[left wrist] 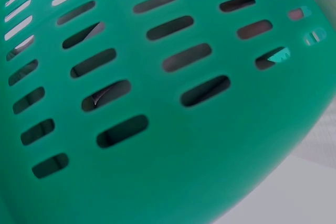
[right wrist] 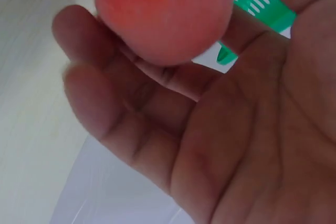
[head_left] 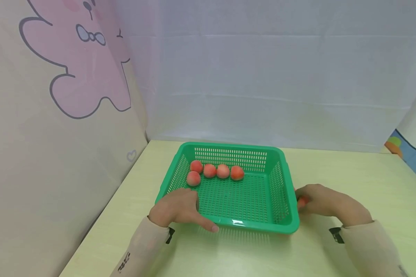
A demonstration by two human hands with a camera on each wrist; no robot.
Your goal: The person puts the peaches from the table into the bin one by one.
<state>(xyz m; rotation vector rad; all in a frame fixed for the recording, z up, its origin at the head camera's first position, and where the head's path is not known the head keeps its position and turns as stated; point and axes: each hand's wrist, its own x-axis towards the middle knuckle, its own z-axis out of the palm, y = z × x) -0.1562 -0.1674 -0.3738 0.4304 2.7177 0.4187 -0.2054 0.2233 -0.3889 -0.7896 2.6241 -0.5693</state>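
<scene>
Head view: a green basket (head_left: 263,227) stood upright on the pale table (head_left: 350,173), and five peaches (head_left: 223,171) lay inside it. Four made a loose row near the back wall, starting at the left, and one sat just in front of the leftmost. Outside, low beside the right wall, the right hand (head_left: 320,198) had its fingers curled round a sixth peach (head_left: 302,202). By that count the gathering seemed well under way, with five in and this one not yet among them; whether more waited elsewhere could not be told. The left hand (head_left: 180,207) was at the front left corner, thumb stretched along the front rim; I could not tell whether its other fingers gripped the basket.

Left wrist view: the slotted wall (left wrist: 157,145) of the basket filled nearly everything, so it did not settle the matter of that hand's hold.

Right wrist view: the sixth peach sat against the bent fingers, above the bare palm, with a bit of the basket showing behind.
</scene>
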